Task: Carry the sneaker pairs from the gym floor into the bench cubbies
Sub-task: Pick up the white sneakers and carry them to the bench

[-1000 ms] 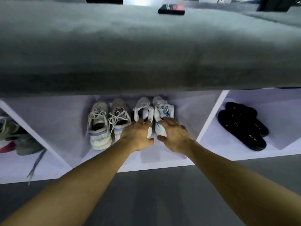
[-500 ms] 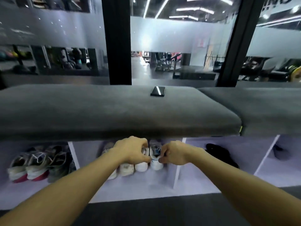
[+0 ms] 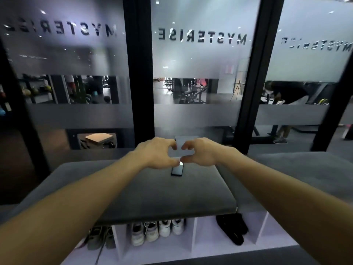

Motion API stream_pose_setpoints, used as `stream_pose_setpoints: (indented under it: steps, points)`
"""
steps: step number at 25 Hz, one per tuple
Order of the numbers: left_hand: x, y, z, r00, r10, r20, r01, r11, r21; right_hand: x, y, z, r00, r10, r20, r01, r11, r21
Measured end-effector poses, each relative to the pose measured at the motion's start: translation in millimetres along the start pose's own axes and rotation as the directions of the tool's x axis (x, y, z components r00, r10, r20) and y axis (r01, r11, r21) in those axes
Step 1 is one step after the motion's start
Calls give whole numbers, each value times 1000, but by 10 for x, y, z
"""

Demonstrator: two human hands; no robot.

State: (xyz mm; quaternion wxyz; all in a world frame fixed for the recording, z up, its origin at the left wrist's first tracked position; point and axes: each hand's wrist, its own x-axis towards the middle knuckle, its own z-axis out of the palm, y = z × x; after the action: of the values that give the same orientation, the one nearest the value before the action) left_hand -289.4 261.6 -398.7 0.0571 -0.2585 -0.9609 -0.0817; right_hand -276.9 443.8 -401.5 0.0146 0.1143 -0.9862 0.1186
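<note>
Head view: left hand (image 3: 154, 153) and right hand (image 3: 200, 153) are raised side by side above the grey padded bench cushion (image 3: 152, 192), fingers loosely curled and holding nothing, thumb tips near each other. A black flat phone (image 3: 177, 170) lies on the cushion beneath them. Two pairs of white lace-up sneakers (image 3: 157, 229) stand in the middle white bench cubby (image 3: 158, 247). Black slides (image 3: 232, 227) occupy the cubby to its right.

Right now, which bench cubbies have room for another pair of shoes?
The middle cubby is crowded: four pale sneakers fill most of its width, leaving a strip by its right divider. The cubby with the black slippers has bare floor to their right. The left cubby's grey sneakers are partly hidden by the left forearm.
</note>
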Motion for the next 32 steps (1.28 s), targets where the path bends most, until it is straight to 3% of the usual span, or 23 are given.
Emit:
stream_pose_setpoints:
  steps: [7,12,17,21,27,32]
  points:
    - [-639,738,-2750,979,95,-180,-94,995,16,-1064,-1049,-2671,979,-75,-191,67,997,-45]
    - [-1314,1182,-3697,956,97,-278,-90,995,37,-1809,-1576,-3538,958,-117,-263,95,991,-95]
    - [-2403,1429,-3931,965,28,-262,-17,999,43,-2618,-2078,-3568,954,-215,-211,201,976,-86]
    - [-3433,1331,-4018,973,-114,-201,135,986,96,-3140,-2651,-3334,933,-343,-103,340,939,-50]
    - [-4993,783,-4481,944,-262,-199,298,938,177,-3533,-4047,-3146,848,-527,-55,526,850,-37]
    - [-6430,-63,-4925,886,-405,-224,450,868,211,-3624,-5565,-2966,773,-635,10,634,772,46]
